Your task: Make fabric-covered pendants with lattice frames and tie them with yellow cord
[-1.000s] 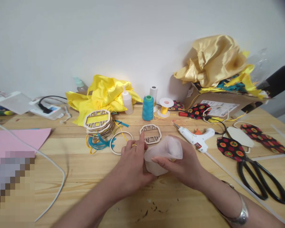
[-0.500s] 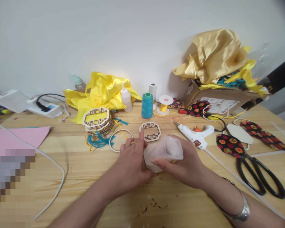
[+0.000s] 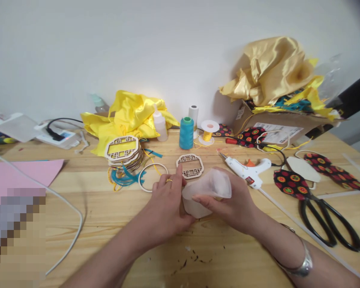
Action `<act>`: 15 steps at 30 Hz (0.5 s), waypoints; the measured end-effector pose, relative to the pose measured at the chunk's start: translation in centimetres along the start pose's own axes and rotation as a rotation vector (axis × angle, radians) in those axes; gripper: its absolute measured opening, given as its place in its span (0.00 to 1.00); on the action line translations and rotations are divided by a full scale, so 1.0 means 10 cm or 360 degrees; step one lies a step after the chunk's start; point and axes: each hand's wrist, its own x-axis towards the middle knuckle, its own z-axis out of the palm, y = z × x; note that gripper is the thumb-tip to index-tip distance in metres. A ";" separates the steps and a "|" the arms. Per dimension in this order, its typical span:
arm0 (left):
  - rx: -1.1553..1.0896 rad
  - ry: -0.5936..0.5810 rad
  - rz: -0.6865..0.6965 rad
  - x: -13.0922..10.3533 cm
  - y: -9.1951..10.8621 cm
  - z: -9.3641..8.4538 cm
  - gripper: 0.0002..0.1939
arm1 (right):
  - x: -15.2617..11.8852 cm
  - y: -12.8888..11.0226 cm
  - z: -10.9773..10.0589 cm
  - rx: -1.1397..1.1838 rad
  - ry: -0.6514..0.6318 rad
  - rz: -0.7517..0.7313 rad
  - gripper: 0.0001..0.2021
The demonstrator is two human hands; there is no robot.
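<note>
Between my hands is a frosted, translucent plastic container [image 3: 197,205], with a flared part leaning right at its top. My right hand [image 3: 235,208] is closed around its right side, thumb across the front. On the left, my left hand [image 3: 165,204] grips it low down, its fingertips partly hidden and its index finger pointing forward. Just beyond the fingers lies a wooden lattice frame [image 3: 200,160]. A thin pale ring [image 3: 140,180] is beside my left knuckles. I cannot make out what, if anything, is inside the container.
A white glue gun [image 3: 246,170] and black-handled scissors [image 3: 333,224] lie to the right. Stacked lattice frames [image 3: 121,149], yellow satin [image 3: 132,114] and a blue thread cone [image 3: 186,134] stand behind. A cardboard box [image 3: 267,126] of fabric is back right; a white cable [image 3: 78,218] crosses left.
The flared upper part of the container has tipped slightly, with my right hand shifting a little. My left hand stays in place.
</note>
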 end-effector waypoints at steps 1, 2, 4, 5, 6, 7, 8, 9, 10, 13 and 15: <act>0.0003 0.0005 0.0005 0.00 -0.01 0.01 0.51 | 0.00 0.01 0.00 -0.0015 0.0014 0.0007 0.10; 0.0008 0.0008 0.0009 0.00 -0.02 0.01 0.51 | 0.01 0.01 0.01 -0.0025 0.0028 0.0015 0.10; 0.0018 0.0019 0.0010 0.00 -0.02 0.02 0.51 | 0.01 0.02 0.01 -0.0030 0.0051 0.0025 0.10; 0.0019 0.0022 0.0011 -0.01 -0.02 0.02 0.51 | 0.01 0.02 0.01 -0.0026 0.0050 0.0025 0.10; 0.0015 0.0023 0.0010 -0.01 -0.01 0.02 0.50 | 0.01 0.02 0.01 -0.0019 0.0048 0.0020 0.10; 0.0008 0.0021 0.0007 -0.01 -0.01 0.01 0.50 | 0.01 0.02 0.01 -0.0011 0.0041 0.0015 0.10; -0.0001 0.0017 0.0005 -0.01 0.00 0.01 0.50 | 0.00 0.01 0.00 -0.0005 0.0030 0.0013 0.10; -0.0011 0.0011 0.0002 -0.01 0.00 0.00 0.50 | 0.00 0.01 0.00 -0.0002 0.0012 0.0018 0.10; -0.0018 0.0002 0.0001 0.00 0.01 0.00 0.50 | 0.00 0.00 0.00 0.0002 -0.0006 0.0025 0.10; -0.0011 0.0001 -0.0005 0.00 0.02 -0.01 0.50 | -0.01 -0.02 -0.01 0.0047 -0.0069 0.0041 0.08; -0.0001 -0.0002 -0.0014 0.00 0.02 -0.01 0.49 | -0.01 -0.04 -0.02 0.0091 -0.0112 0.0045 0.08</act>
